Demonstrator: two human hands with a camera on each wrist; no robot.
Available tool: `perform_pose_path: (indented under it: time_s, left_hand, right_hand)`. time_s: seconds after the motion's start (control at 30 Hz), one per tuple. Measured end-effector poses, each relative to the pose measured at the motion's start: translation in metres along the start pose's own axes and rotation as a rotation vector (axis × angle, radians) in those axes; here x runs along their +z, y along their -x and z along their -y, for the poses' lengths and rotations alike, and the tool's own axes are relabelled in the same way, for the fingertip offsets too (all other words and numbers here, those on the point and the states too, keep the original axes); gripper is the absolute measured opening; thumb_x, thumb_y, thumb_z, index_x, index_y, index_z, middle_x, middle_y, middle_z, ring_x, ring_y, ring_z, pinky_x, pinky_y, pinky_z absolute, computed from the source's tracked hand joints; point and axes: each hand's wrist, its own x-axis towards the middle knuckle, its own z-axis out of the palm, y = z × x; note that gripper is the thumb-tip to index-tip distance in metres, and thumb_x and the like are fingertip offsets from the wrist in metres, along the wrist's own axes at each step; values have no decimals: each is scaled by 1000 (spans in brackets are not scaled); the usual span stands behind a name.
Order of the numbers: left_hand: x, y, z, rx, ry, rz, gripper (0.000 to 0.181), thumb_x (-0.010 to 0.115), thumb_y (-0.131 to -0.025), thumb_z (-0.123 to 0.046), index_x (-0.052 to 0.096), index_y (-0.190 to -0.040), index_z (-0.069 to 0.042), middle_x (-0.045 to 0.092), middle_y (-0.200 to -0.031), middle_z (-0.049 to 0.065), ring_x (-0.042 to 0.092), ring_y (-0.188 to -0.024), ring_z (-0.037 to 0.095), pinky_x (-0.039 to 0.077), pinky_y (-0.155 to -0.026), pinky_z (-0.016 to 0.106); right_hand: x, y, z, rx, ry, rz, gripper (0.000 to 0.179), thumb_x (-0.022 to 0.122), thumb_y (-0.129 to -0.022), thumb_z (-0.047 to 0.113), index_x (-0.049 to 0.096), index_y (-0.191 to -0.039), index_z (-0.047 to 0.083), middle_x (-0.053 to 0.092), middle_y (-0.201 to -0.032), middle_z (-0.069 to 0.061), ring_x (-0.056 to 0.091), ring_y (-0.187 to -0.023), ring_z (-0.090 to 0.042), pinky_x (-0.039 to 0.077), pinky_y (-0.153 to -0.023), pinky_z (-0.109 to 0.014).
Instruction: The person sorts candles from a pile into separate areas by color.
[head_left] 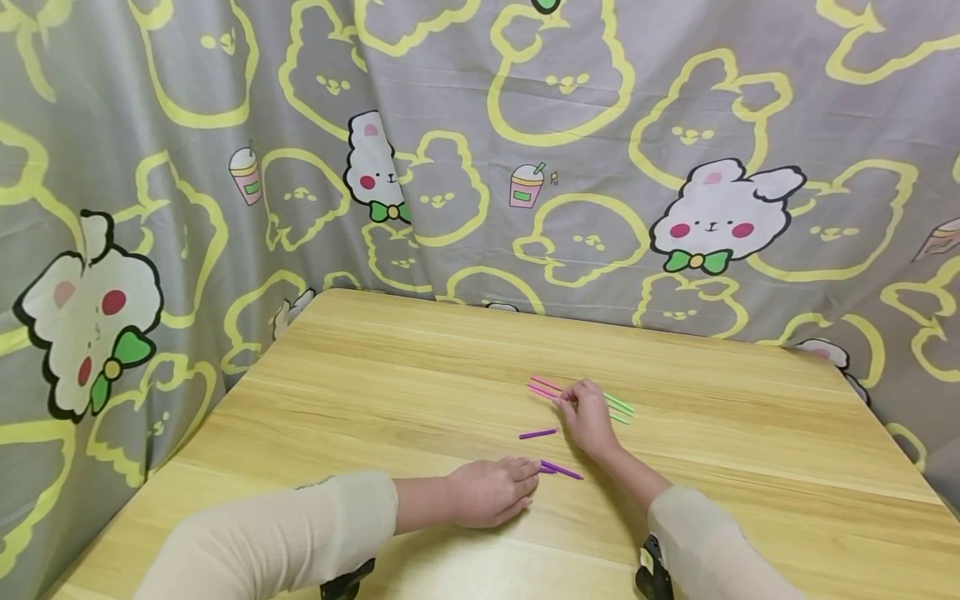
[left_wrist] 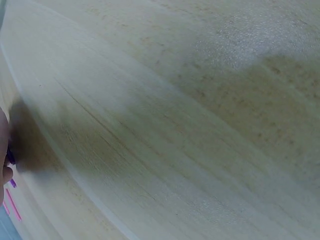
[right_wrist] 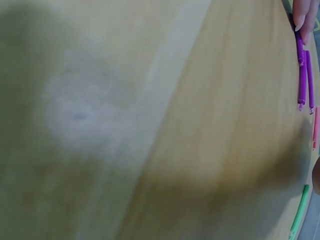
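My left hand (head_left: 493, 493) lies low over the table, back up, its fingers straight. Its fingertips (right_wrist: 300, 17) meet the end of a thin purple stick (right_wrist: 299, 49), with a second purple stick (head_left: 564, 472) overlapping it. Farther back lies another purple stick (head_left: 537, 433) on its own. My right hand (head_left: 588, 418) is bent over the stick group, thumb and fingers pinching the near end of a pink stick (head_left: 542, 392). Another pink stick (head_left: 547, 382) runs beside it. Several green sticks (head_left: 619, 403) show to the right of this hand, partly hidden by it.
All the sticks lie on a wood-grain table (head_left: 390, 367). A grey patterned curtain (head_left: 465, 100) hangs behind its far edge and along the left side. Dark wrist devices (head_left: 654, 568) sit under the cream sleeves (head_left: 300, 525).
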Motion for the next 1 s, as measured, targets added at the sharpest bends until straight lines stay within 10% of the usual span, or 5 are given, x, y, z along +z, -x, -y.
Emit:
perform_pose_path:
  time_s: [1.0]
  left_hand:
    - [0, 2, -2, 0, -1, -26, 42, 35, -100, -29, 51, -132, -7, 48, -140, 7, 46, -129, 17, 39, -108, 25]
  right_hand:
    - [14, -2, -2, -7, 49, 31, 11, 68, -82, 7, 63, -77, -1, 56, -80, -9, 49, -79, -21, 46, -67, -30]
